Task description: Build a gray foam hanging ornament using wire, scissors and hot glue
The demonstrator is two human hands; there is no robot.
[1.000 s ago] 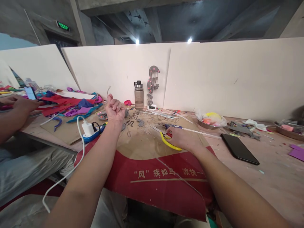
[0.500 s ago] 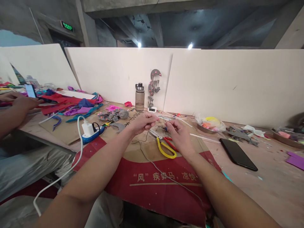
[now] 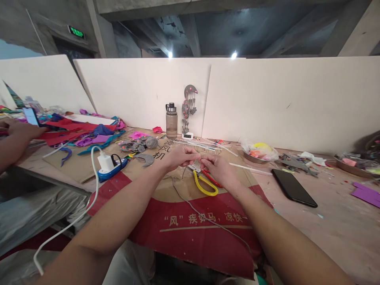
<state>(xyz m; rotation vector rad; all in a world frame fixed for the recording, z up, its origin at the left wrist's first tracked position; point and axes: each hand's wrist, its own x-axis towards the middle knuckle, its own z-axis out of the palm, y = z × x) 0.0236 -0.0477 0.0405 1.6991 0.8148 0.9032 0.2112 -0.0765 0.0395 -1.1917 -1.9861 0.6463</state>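
Observation:
My left hand point(image 3: 179, 156) and my right hand point(image 3: 217, 168) meet fingertip to fingertip above a sheet of cardboard point(image 3: 190, 221). Both are closed in a pinch on a thin grey wire point(image 3: 196, 208). The wire trails from my hands down across the cardboard toward its front right edge. Just below my right hand lie yellow-handled pliers point(image 3: 203, 186) and a red-handled tool point(image 3: 211, 179), untouched.
A water bottle point(image 3: 171, 120) and a grey hanging ornament point(image 3: 188, 106) stand by the white back panel. A black phone point(image 3: 293, 182) lies to the right. A blue power strip with charger point(image 3: 109, 166) and coloured scraps lie left. Another person's hand point(image 3: 18, 130) holds a phone at far left.
My left hand came down from a raised fist at the left to the middle. My right hand left the yellow pliers and joined it on the wire.

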